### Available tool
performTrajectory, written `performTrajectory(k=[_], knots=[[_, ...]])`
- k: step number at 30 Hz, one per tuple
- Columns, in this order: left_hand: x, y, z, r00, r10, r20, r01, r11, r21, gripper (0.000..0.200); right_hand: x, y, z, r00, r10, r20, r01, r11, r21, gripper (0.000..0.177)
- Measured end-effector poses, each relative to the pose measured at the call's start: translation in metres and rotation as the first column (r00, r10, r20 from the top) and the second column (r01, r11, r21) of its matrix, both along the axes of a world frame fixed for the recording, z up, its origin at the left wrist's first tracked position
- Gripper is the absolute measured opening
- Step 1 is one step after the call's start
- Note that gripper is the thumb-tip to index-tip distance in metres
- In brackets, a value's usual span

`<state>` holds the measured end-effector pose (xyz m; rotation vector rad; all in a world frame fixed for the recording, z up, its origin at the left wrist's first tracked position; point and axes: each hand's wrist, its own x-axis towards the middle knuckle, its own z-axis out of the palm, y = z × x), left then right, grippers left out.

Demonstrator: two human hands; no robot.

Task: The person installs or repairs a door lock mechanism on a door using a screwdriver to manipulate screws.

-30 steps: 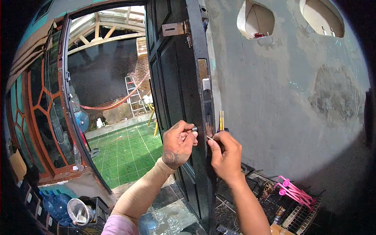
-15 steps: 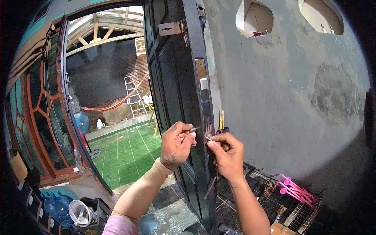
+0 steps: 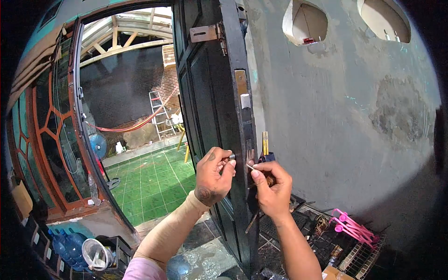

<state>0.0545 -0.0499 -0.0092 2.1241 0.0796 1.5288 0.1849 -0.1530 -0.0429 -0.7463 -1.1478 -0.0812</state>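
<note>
A dark panelled door (image 3: 205, 88) stands with its edge toward me. In that edge sits a metal lock plate (image 3: 241, 83) with a pale latch bolt (image 3: 245, 101) below it. My left hand (image 3: 215, 175) pinches a small grey metal cylinder (image 3: 232, 156) beside the door face. On the other side, my right hand (image 3: 273, 189) holds a thin light metal pin (image 3: 251, 167) between thumb and forefinger, its tip at the door edge. An amber-brown object, perhaps a screwdriver handle, shows partly behind those fingers. A narrow shaft (image 3: 252, 222) slants down below the hand.
A metal hasp (image 3: 204, 33) juts from the upper door. Behind my right hand stands a yellow strip-like item (image 3: 265, 142). Pink plastic pieces (image 3: 352, 226) and a wire rack (image 3: 361, 261) lie lower right. Blue bottles (image 3: 70, 249) and a white bucket (image 3: 97, 254) stand lower left.
Both hands have shifted very slightly right in the view, along with the door. The cylinder and pin stay in their grips.
</note>
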Motion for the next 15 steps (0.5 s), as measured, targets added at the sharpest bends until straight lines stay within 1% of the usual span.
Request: performTrajectory(k=[1, 3, 6, 7, 10, 12, 15], knots=[[-0.001, -0.002, 0.000, 1.000, 0.017, -0.005, -0.017, 1.000, 0.001, 0.015, -0.001, -0.001, 0.001, 0.999, -0.031, 0.031, 0.031, 0.999, 0.008, 0.008], [-0.002, 0.000, -0.002, 1.000, -0.010, 0.011, 0.011, 0.999, -0.037, 0.016, -0.004, -0.006, 0.006, 0.992, -0.093, 0.091, 0.091, 0.996, 0.026, 0.008], [-0.005, 0.001, -0.006, 1.000, -0.011, 0.027, 0.013, 0.998, -0.063, 0.018, -0.006, -0.007, 0.008, 0.984, -0.132, 0.117, 0.128, 0.991, 0.042, 0.007], [-0.006, 0.001, -0.006, 1.000, -0.007, 0.031, 0.009, 0.998, -0.067, 0.019, -0.006, -0.008, 0.008, 0.983, -0.137, 0.122, 0.132, 0.990, 0.044, 0.007], [-0.010, -0.001, -0.002, 0.998, -0.064, 0.029, 0.068, 0.988, -0.137, 0.016, -0.009, -0.009, 0.009, 0.981, -0.145, 0.133, 0.140, 0.989, 0.044, 0.008], [-0.012, -0.001, 0.000, 0.997, -0.071, 0.004, 0.071, 0.988, -0.138, 0.016, -0.010, -0.010, 0.009, 0.982, -0.143, 0.125, 0.140, 0.990, 0.036, 0.008], [-0.014, -0.002, 0.003, 0.994, -0.101, -0.031, 0.094, 0.980, -0.174, 0.018, -0.009, -0.012, 0.011, 0.970, -0.169, 0.173, 0.168, 0.986, 0.022, 0.009]])
